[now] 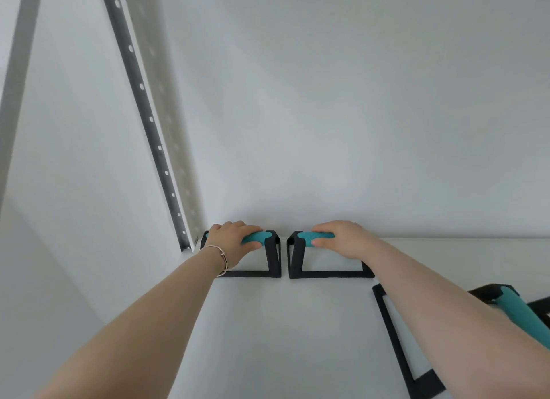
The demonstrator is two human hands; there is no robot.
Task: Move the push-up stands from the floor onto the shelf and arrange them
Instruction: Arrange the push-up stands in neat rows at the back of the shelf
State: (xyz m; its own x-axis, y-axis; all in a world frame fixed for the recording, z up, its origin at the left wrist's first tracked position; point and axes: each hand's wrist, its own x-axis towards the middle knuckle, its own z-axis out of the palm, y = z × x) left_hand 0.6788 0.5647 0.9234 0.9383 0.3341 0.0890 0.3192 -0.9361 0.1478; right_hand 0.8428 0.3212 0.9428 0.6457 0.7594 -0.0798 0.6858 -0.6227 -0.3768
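Two black push-up stands with teal grips stand side by side at the back of the white shelf (268, 324), against the wall. My left hand (236, 239) is closed around the teal grip of the left stand (272, 260). My right hand (342, 237) is wrapped over the teal grip of the right stand (294, 261). The two stands are a small gap apart. A third black stand with a teal grip (395, 339) rests on the shelf at the near right, partly hidden under my right forearm.
A dark perforated shelf upright (148, 124) rises at the back left corner, just left of the left stand. A white wall (327, 115) closes off the back of the shelf. A bracelet circles my left wrist.
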